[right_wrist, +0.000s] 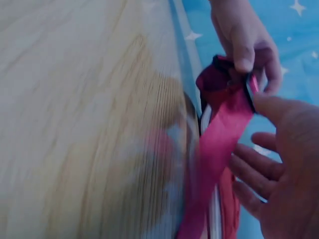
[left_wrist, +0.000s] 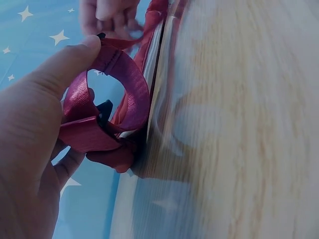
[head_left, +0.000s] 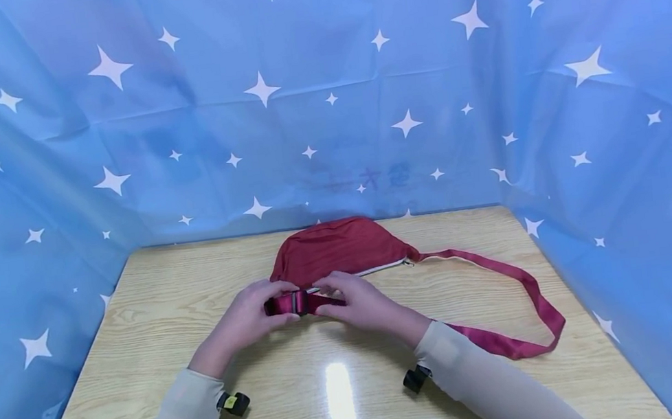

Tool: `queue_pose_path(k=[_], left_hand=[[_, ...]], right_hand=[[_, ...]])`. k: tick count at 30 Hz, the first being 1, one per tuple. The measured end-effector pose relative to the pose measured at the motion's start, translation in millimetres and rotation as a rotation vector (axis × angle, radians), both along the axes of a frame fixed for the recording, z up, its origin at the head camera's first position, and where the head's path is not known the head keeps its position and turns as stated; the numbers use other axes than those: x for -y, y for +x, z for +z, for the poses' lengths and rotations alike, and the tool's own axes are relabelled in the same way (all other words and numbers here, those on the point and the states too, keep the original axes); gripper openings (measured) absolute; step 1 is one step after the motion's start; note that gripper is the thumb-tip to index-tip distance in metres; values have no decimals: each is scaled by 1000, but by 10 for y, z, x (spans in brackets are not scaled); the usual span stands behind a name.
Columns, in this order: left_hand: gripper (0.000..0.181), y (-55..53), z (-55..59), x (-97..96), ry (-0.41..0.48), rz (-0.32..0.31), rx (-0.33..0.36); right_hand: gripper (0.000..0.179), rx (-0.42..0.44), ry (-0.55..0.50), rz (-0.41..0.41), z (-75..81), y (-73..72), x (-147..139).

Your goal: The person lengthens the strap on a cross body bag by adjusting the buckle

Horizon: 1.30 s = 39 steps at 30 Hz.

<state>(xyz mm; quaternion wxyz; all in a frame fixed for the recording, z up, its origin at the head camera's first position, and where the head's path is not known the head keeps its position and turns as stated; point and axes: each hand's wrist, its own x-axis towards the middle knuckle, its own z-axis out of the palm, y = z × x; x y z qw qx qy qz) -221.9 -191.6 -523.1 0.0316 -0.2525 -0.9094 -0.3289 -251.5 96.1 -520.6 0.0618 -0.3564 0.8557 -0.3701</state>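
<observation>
A dark red waist bag (head_left: 340, 247) lies at the back of the table, its zipper along the near side. At its left end, my left hand (head_left: 251, 316) pinches the looped red strap by a black slide buckle (head_left: 299, 303). In the left wrist view, the thumb presses the edge of the buckle and the strap loop (left_wrist: 137, 97) curls round beneath. My right hand (head_left: 362, 303) holds the strap just right of the buckle. The right wrist view has its thumb at the buckle's edge (right_wrist: 249, 93), other fingers loosely bent behind the strap (right_wrist: 219, 144).
The rest of the strap (head_left: 527, 281) loops out to the right over the wooden table (head_left: 193, 267) and passes back under the right forearm. A blue curtain with white stars (head_left: 325, 114) encloses the back and sides. Black bands (head_left: 234, 403) sit at both wrists.
</observation>
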Motion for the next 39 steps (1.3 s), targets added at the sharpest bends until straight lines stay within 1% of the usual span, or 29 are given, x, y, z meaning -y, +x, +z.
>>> queue_pose_path(k=[3,5,8,11,13,14,16,18,20,23,25,27,30,33,36,39], left_hand=[[53,-1,-18,-4,1,-12,-18],[53,-3,-27,-8,-4,-19,-23],[53,1,-38,-10,-8,-17,-14],[52,15,-34,-8,-10,-3,15],[55,27,-26,-6,-10,10,30],[58,32,-21,-4,-18,14,25],[64,39,-17,5,-52,26,-2],[69,48,-15,21,-111,42,-54],[69,59,-8,42,-177,60,-114],[62,72,2,83,-250,76,-177],[58,73,9,120,-275,71,-205],[56,69,17,177,-280,60,-226],[55,62,32,290,-255,45,-258],[55,53,55,398,-215,27,-260],[53,32,49,451,-196,-6,-240],[50,1,-5,454,-202,-49,-229]], right_hand=[[55,-24,5,45,-6,18,107],[57,-47,10,49,-12,27,168],[54,-87,27,33,-21,42,225],[51,-125,53,18,-34,43,247],[49,-138,69,16,-36,46,251],[48,-143,75,16,-36,45,252],[47,-150,85,17,-34,45,251],[46,-154,88,16,-32,45,247],[46,-168,88,12,-27,44,241],[45,-203,87,0,-26,36,224],[44,-235,94,-10,-15,30,206],[43,-268,101,-18,-6,14,180],[42,-301,121,-31,21,-8,128],[42,-324,167,-31,34,-34,81],[41,-342,253,-14,12,-59,64],[38,-330,327,12,-32,-65,77]])
